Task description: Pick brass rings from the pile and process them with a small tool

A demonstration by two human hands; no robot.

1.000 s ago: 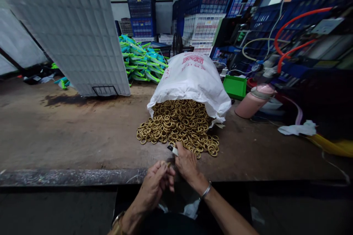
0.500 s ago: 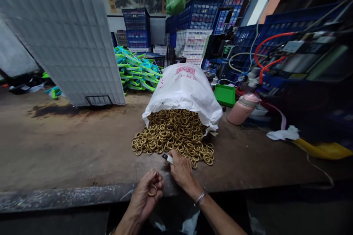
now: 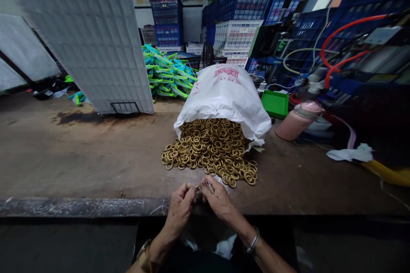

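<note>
My left hand point(image 3: 180, 204) is closed, its thumb and fingertips pinching a brass-coloured ring point(image 3: 197, 189) that is mostly hidden by the fingers. My right hand point(image 3: 220, 199) meets it at the table's front edge, wrapped around a small pale-handled knife point(image 3: 209, 186); its blade is hard to make out here. The fingertips of both hands nearly touch around the ring. Just beyond them lies a heap of brass-coloured rings point(image 3: 213, 147), spilling from the mouth of a white woven sack point(image 3: 221, 94) that rests on its side.
A tall white padded panel point(image 3: 96, 47) stands on the table point(image 3: 80, 158) at left. Bright green and blue pieces point(image 3: 171, 74) are piled behind it. Right of the sack are a green tray point(image 3: 274, 103) and a pink bottle point(image 3: 297, 121). Stacked crates point(image 3: 238, 34) fill the background.
My left hand has moved up and turned, bringing its ring to the right hand. My right hand has drawn back from the heap with the knife. The view has shifted slightly.
</note>
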